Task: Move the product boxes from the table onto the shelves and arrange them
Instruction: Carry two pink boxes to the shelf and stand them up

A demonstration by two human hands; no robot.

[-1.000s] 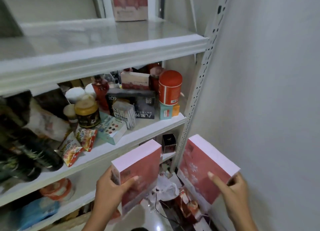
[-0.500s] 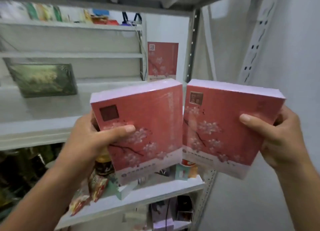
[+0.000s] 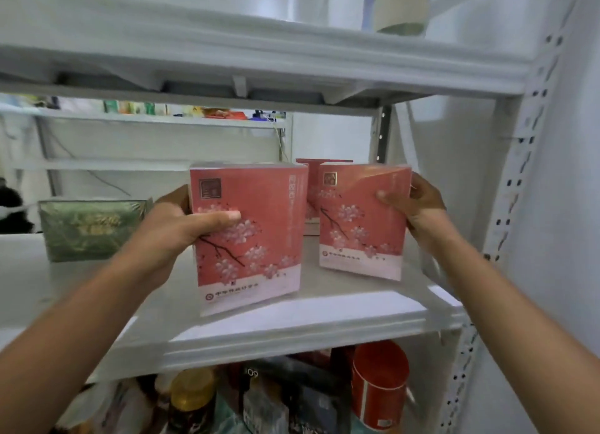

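A white metal shelf (image 3: 324, 316) at chest height fills the view, and it serves as the landmark here. At the shelf's far left a green patterned box (image 3: 87, 229) stands against the back. Half a second ago both pink blossom-printed boxes were held in the air in front of this shelf; now they have come in over its surface, so the placing step looks nearly done. The left hand (image 3: 172, 229) reaches in from below left, forearm angled upward, thumb flat across the front of the left pink box (image 3: 250, 238) and fingers wrapped behind its left edge, gripping it; the box seems to touch down near the shelf's front edge, slightly tilted. Behind the gap between the two boxes a third pink box (image 3: 311, 193) stands at the shelf's back. The right hand (image 3: 418, 209) clasps the right edge of the right pink box (image 3: 360, 219), which sits deeper on the shelf, upright. Both still need squaring up beside each other.
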